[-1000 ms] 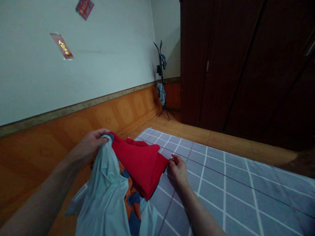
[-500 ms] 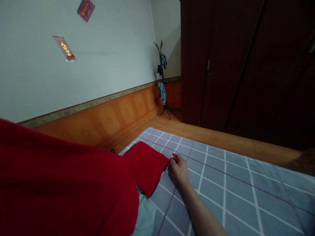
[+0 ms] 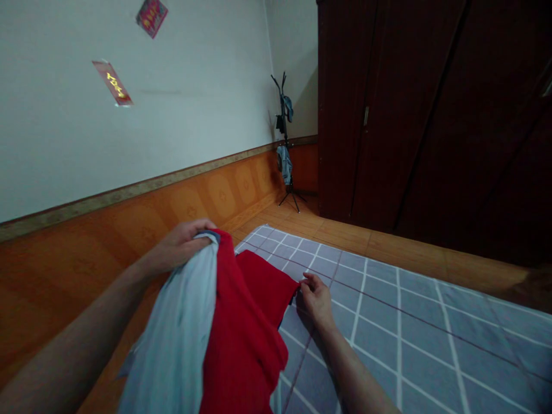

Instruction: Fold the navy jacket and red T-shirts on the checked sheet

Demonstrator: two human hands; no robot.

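A red garment (image 3: 245, 345) with a pale blue-grey side hangs in folds at the front of the bed. Its flat red end (image 3: 269, 279) lies on the checked sheet. Raised on the left, my left hand (image 3: 187, 241) is closed on a dark-edged part of the garment, pale cloth draping below it. My right hand (image 3: 317, 296) rests low over the sheet, thumb and fingers pinching the corner of the flat red end. The garment's full shape is hidden by its folds.
The bed (image 3: 379, 322) has a grey sheet with white and dark lines. Beyond it stand a dark wardrobe (image 3: 388, 115) and a black coat rack (image 3: 283, 115) with a cap and clothing. An orange-panelled wall (image 3: 194, 207) runs along the left.
My left hand has come into view, holding the garment. The large red spread on the left has swung down and right, showing its pale side. My right hand keeps its pinch almost in place.
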